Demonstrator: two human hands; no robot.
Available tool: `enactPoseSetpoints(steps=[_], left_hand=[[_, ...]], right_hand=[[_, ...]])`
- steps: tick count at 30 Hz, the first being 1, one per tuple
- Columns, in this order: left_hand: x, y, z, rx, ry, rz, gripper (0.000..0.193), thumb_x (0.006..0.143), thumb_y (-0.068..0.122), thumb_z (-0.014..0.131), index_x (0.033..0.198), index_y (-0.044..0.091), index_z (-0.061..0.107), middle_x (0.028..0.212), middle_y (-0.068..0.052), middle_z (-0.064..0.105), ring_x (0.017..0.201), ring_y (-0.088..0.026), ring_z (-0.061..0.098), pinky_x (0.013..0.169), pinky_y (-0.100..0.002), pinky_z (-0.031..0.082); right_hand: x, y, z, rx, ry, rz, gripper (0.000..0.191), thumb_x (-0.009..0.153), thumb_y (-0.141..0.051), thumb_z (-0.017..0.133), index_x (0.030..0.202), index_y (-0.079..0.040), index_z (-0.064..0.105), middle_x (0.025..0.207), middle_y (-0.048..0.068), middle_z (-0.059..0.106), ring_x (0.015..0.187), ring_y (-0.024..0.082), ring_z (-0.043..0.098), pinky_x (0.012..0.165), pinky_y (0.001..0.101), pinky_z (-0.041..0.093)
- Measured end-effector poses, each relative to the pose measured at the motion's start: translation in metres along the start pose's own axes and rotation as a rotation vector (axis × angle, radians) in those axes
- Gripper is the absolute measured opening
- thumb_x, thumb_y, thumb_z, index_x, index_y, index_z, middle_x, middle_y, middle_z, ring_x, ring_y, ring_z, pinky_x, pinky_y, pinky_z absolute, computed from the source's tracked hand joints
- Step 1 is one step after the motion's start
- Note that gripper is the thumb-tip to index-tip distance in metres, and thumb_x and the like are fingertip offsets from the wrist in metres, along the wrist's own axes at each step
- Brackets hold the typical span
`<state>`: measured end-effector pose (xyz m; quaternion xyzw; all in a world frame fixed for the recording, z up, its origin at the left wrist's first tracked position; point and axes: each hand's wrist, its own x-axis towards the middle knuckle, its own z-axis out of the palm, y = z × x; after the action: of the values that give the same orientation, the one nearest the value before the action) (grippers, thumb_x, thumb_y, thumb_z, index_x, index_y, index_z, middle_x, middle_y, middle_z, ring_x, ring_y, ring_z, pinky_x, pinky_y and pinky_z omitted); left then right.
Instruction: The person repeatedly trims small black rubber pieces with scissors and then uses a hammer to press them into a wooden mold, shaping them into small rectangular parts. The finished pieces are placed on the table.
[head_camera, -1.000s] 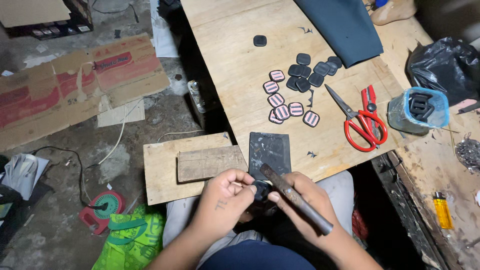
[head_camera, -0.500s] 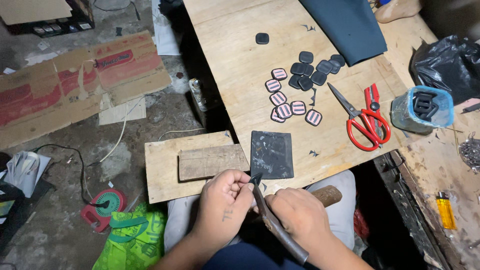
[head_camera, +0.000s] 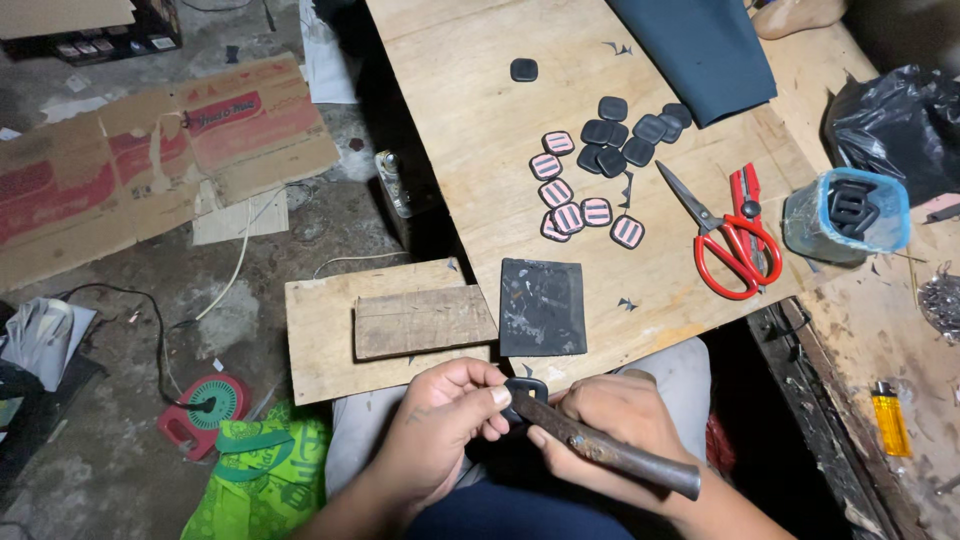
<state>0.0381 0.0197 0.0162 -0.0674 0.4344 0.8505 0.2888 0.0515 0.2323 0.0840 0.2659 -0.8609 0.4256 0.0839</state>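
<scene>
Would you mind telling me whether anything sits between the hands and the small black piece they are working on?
Nothing visible does. The left hand pinches the small black piece directly, and the right hand holds a rusty metal tool whose tip meets the piece, just below the dark cutting pad.

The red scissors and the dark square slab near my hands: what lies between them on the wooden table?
In the head view, only bare wood and one tiny dark scrap lie between the red scissors and the dark slab.

I see both forearms bare, no sleeves. The left hand (head_camera: 440, 425) carries a small dark mark. Light grey trousers cover the knees.
</scene>
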Motion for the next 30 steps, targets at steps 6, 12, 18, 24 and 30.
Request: enactPoseSetpoints(steps=[6,12,18,24,30], left_hand=[[-0.001,-0.01,-0.002,0.286,0.116,0.031,0.007,0.092,0.005,0.066,0.097,0.0,0.067,0.079,-0.004,0.068,0.068,-0.009,0.064,0.065,-0.022,0.053],[0.029,-0.011,-0.019,0.213,0.202,0.075,0.006,0.092,0.003,0.063,0.097,0.001,0.065,0.076,-0.007,0.069,0.067,-0.013,0.066,0.065,-0.025,0.054],[0.014,0.01,-0.037,0.931,0.336,0.593,0.009,0.092,0.003,0.059,0.101,0.002,0.061,0.097,-0.013,0.066,0.075,-0.021,0.07,0.068,-0.032,0.057],[0.0,0.027,-0.063,1.471,0.367,0.885,0.017,0.086,0.004,0.062,0.103,0.002,0.065,0.12,-0.015,0.065,0.103,-0.037,0.064,0.089,-0.045,0.053],[-0.003,0.024,-0.062,1.525,0.383,0.876,0.018,0.082,0.003,0.063,0.1,0.0,0.065,0.123,-0.017,0.062,0.108,-0.037,0.06,0.093,-0.045,0.051]], right_hand=[[0.001,0.001,0.012,-0.148,0.001,-0.084,0.025,0.072,-0.017,0.086,0.071,-0.009,0.062,0.06,0.006,0.06,0.052,0.025,0.063,0.051,0.0346,0.051],[0.003,0.005,0.009,-0.191,0.095,-0.08,0.03,0.075,-0.024,0.086,0.073,-0.008,0.061,0.06,0.008,0.059,0.051,0.027,0.06,0.049,0.0376,0.048],[-0.004,0.016,0.006,-0.385,-0.078,0.599,0.032,0.086,-0.03,0.08,0.088,-0.003,0.063,0.08,0.017,0.069,0.078,0.041,0.067,0.064,0.0454,0.052],[-0.015,0.023,0.026,0.111,-0.162,0.592,0.058,0.083,-0.024,0.074,0.133,-0.005,0.051,0.104,0.018,0.074,0.096,0.03,0.069,0.081,0.0356,0.056],[-0.009,0.018,0.05,-0.117,-0.122,0.343,0.043,0.089,-0.02,0.072,0.127,-0.004,0.059,0.104,0.016,0.067,0.093,0.038,0.068,0.074,0.0385,0.055]])
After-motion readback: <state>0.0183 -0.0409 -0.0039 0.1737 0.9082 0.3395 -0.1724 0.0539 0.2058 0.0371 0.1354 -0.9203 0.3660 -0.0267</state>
